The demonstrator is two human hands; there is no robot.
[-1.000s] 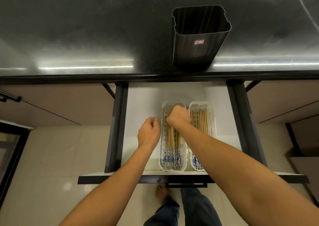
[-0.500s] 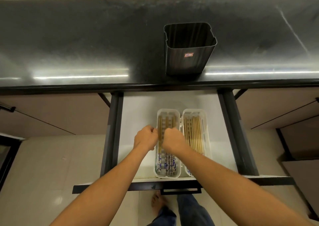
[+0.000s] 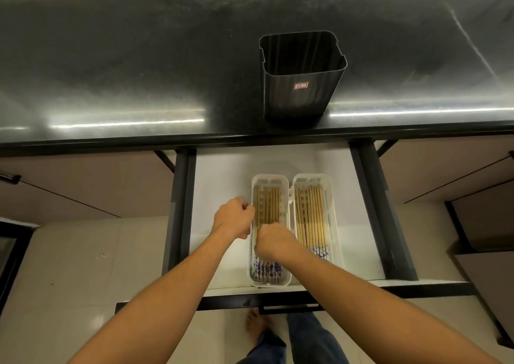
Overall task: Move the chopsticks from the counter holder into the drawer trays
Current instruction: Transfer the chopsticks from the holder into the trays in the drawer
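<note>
White plastic trays sit side by side in your open drawer (image 3: 222, 174), and both hold chopsticks. Your right hand (image 3: 274, 241) is curled over the chopsticks (image 3: 267, 205) in the left tray (image 3: 271, 178); whether it grips them you cannot tell. Your left hand (image 3: 233, 219) is clenched at that tray's rim. More chopsticks (image 3: 313, 219) fill the right tray (image 3: 332, 210). Up on the counter (image 3: 139, 57), the holder (image 3: 301, 77) shows only a dark inside.

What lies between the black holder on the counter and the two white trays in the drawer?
Head view: only the counter's front edge and bare white drawer floor separate holder from trays.
</note>
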